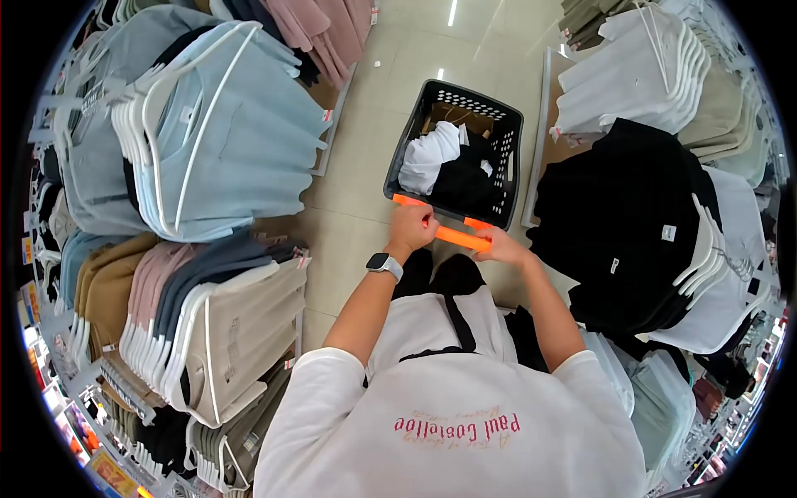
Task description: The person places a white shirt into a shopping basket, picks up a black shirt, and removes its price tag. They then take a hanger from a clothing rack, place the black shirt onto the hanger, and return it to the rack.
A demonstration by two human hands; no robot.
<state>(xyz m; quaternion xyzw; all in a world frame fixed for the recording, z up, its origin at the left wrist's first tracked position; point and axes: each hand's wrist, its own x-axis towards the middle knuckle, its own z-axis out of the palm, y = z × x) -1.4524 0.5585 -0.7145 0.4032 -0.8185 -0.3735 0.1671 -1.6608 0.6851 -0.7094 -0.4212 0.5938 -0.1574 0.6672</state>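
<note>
Below, two hands, left hand (pixel 413 226) and right hand (pixel 498 246), both clamped on one orange handle (pixel 452 236) of one black basket (pixel 498 133).

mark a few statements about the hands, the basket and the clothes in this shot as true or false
1. Both hands grip the orange handle of the black basket. True: the left hand and the right hand are closed on it.
2. The basket holds only shoes. False: it holds a white garment and a black garment.
3. A watch sits on the left wrist. True.
4. The basket rests on a shelf of clothes. False: it is over the tiled floor, between racks.
5. Light blue tops hang on white hangers to the left. True.
</note>
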